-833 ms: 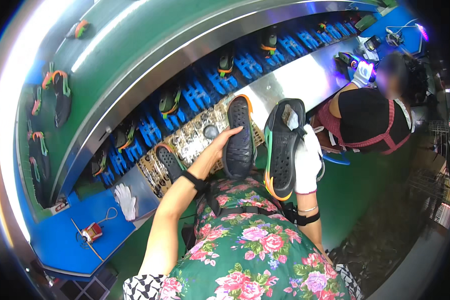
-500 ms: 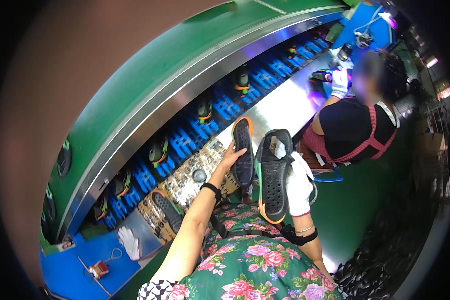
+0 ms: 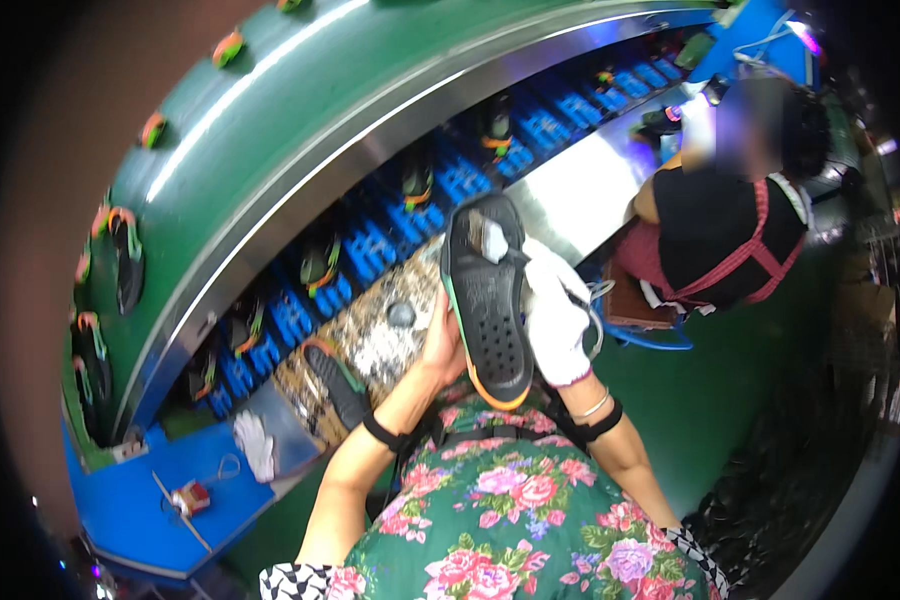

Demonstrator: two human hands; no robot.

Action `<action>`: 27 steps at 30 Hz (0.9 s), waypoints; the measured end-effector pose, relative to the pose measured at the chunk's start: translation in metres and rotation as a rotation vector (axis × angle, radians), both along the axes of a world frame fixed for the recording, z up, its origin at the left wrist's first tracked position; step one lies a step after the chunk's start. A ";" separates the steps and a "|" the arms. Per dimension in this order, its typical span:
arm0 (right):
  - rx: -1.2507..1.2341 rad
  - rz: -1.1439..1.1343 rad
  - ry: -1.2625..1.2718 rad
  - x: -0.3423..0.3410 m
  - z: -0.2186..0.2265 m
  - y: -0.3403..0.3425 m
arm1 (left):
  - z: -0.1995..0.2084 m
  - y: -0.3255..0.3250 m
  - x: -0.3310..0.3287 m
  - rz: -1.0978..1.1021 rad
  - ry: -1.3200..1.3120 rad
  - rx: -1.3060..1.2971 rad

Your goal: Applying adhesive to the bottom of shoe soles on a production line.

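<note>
Speckled counter (image 3: 375, 345) below black shoe sole (image 3: 490, 300): my bare left hand (image 3: 442, 340) and gloved right hand (image 3: 555, 315) both grip it upright.

Floral green dress, black wristbands, white glove on right hand (image 3: 555, 318), left hand (image 3: 442, 342) bare

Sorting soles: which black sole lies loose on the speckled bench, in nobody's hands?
The sole with the orange-green rim, lower left of the bare left hand.

Both hands, left hand (image 3: 442, 340) bare, right hand (image 3: 555, 315) gloved, clasp a black shoe sole (image 3: 490, 300).
</note>
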State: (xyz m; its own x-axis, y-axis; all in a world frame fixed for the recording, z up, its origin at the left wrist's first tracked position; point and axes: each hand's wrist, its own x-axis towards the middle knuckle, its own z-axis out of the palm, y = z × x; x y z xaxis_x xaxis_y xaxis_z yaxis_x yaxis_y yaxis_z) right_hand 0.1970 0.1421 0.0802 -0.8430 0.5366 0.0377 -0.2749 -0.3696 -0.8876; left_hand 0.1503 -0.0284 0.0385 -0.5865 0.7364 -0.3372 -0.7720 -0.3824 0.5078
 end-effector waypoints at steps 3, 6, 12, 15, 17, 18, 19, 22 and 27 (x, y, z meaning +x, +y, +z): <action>0.277 -0.029 0.111 -0.003 0.021 -0.009 | 0.027 -0.003 0.000 -0.054 -0.050 0.526; 0.277 0.009 0.191 -0.002 0.027 -0.022 | 0.027 -0.018 0.005 0.025 -0.064 0.518; 0.832 -0.048 0.290 0.010 0.051 -0.037 | 0.042 -0.031 0.020 0.311 0.019 0.071; 0.915 -0.032 0.343 0.011 0.063 -0.032 | 0.038 -0.039 0.021 0.283 -0.101 0.362; 0.971 0.011 0.412 0.009 0.069 -0.031 | 0.037 -0.041 0.022 0.310 -0.112 0.346; 0.962 0.012 0.408 0.009 0.070 -0.030 | 0.038 -0.042 0.023 0.337 -0.118 0.341; 1.024 0.046 0.427 0.009 0.070 -0.028 | 0.039 -0.042 0.023 0.367 -0.141 0.315; 1.077 0.088 0.443 0.010 0.072 -0.027 | 0.055 -0.032 0.030 0.428 0.138 -0.020; 0.970 0.005 0.521 0.003 0.059 -0.039 | 0.058 -0.016 0.038 0.477 0.132 -0.212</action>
State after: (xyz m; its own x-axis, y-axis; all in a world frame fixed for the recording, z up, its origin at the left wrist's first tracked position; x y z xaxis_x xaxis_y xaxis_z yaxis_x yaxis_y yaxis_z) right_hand 0.2004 0.1030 0.1392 -0.6036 0.0834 0.7929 -0.7003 0.4201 -0.5772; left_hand 0.1880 -0.0440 0.0968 -0.8865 0.3020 -0.3507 -0.4625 -0.5534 0.6927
